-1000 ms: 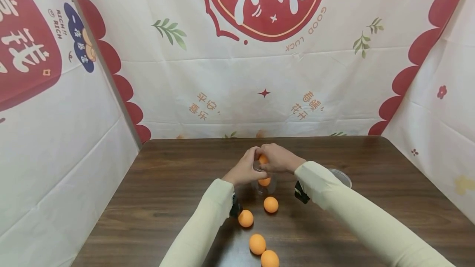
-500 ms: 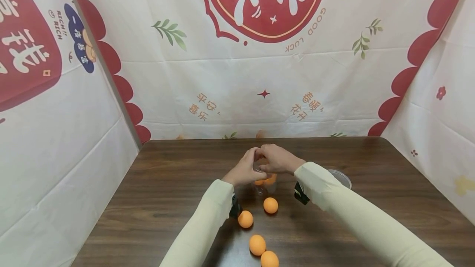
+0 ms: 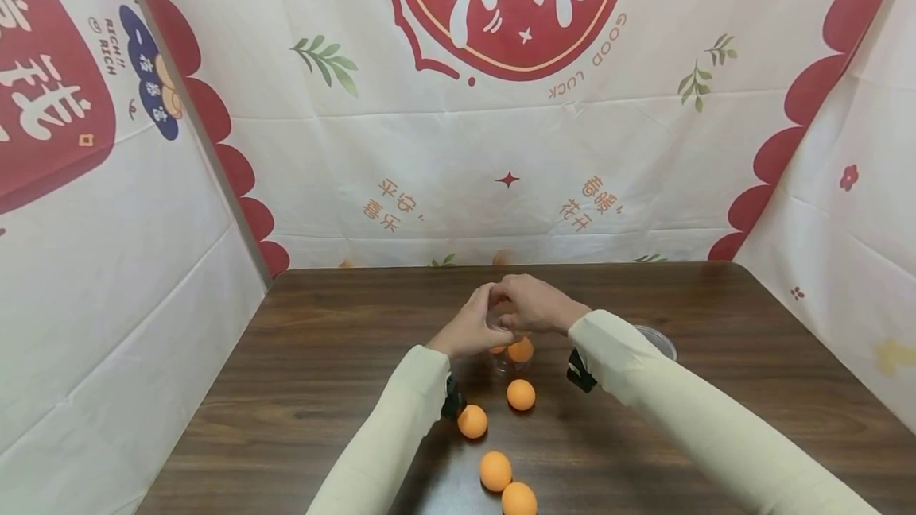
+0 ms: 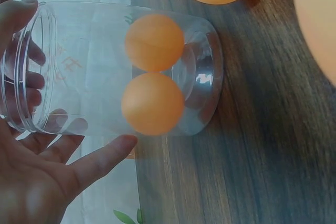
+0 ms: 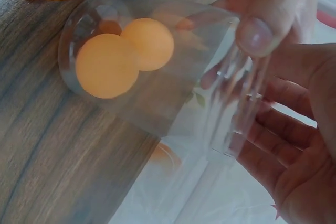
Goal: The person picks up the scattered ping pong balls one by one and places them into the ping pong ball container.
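My left hand (image 3: 465,331) grips a clear plastic jar (image 4: 94,72) near its ridged mouth, one finger lying along the side. Two orange ping-pong balls (image 4: 153,103) lie at the bottom of the jar, against each other. At the mouth, my right hand (image 3: 538,304) curves over the rim with its fingers loosely bent and spread; no ball shows in it. In the right wrist view, the fingers (image 5: 262,145) of that hand stand right by the threaded rim. The head view hides most of the jar behind both hands.
On the dark wooden table (image 3: 322,388), several more orange ping-pong balls (image 3: 521,395) lie in front of the jar, trailing towards me. A round clear lid (image 3: 657,342) sits to the right, partly behind the right sleeve. A printed white cloth (image 3: 458,149) hangs behind the table.
The ping-pong ball that my right hand held at the jar's mouth has been let go and dropped inside, joining the other at the bottom. Both hands have stayed in place.
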`<action>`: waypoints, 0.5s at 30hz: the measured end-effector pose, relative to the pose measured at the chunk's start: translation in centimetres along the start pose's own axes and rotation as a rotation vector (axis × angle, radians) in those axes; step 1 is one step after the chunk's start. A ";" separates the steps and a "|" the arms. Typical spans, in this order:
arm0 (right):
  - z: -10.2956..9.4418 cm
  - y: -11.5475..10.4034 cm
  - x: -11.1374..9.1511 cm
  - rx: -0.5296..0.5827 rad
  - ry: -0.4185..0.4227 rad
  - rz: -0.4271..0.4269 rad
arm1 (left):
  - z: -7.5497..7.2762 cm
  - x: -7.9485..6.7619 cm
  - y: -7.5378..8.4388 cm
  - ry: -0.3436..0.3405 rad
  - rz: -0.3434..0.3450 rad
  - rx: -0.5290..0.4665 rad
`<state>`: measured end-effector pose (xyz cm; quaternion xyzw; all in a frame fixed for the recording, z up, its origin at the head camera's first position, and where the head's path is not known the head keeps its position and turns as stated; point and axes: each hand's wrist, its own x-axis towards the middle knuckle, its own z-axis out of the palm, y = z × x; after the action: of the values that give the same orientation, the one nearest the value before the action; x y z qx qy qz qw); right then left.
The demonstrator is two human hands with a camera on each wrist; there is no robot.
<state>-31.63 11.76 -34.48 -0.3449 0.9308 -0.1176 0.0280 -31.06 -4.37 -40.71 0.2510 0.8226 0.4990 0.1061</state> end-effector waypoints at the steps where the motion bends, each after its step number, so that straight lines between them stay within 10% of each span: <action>1: -0.1 0.0 -0.1 0.004 0.000 0.003 | 0.0 0.0 0.0 0.000 -0.001 -0.001; 15: -1.8 -0.8 -1.5 0.005 0.016 -0.005 | 0.1 0.1 -0.3 -0.010 -0.002 -0.034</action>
<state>-30.24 12.51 -32.63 -0.3461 0.9299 -0.1226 0.0212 -31.21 -4.35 -40.97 0.2509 0.8138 0.5114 0.1148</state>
